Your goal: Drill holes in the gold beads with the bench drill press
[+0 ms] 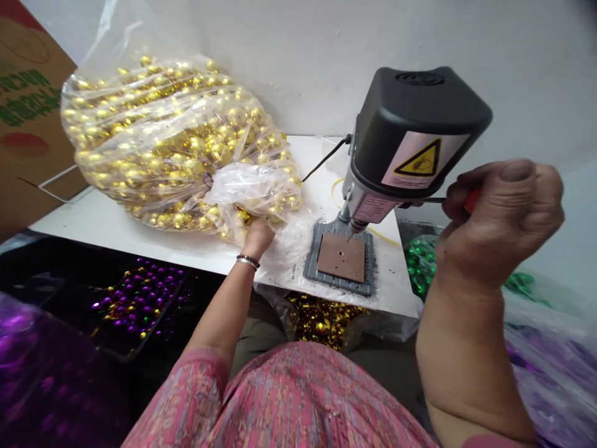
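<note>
My right hand [508, 218] is closed round the red-knobbed lever [472, 200] on the right side of a black drill press [420, 124]. Below its thin bit, a brown square plate [352, 256] with a small hole lies on the grey base [368, 283]. My left hand [259, 236] reaches into the lower opening of a large clear bag [177, 137] full of shiny gold balls. Its fingers are hidden by the plastic, so what they hold does not show.
The white table [186, 249] ends just before my lap, where gold pieces [321, 320] lie in plastic. A cardboard box [28, 118] stands at left. Purple balls [144, 295] lie below left; green balls [421, 261] are at right. A black cable [326, 158] runs behind the press.
</note>
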Motion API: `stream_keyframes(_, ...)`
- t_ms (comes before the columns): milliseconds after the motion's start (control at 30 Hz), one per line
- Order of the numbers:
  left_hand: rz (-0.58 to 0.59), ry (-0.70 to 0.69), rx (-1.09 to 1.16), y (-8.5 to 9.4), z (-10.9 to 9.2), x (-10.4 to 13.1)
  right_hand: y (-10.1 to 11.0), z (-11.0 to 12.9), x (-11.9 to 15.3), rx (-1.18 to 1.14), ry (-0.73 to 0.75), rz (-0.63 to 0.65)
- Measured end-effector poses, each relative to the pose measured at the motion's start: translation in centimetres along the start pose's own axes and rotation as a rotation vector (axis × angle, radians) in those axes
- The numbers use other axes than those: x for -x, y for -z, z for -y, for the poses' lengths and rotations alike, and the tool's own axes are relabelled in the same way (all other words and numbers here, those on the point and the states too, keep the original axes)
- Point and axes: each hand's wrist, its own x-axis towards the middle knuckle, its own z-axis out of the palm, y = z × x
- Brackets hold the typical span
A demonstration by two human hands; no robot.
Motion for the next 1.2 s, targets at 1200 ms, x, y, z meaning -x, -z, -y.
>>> stream_keyframes(1200, 0.738, 0.126, 1.197, -3.8, -2.1, 9.9, -3.1, -2.0, -7.2, 0.042, -0.27, 0.088)
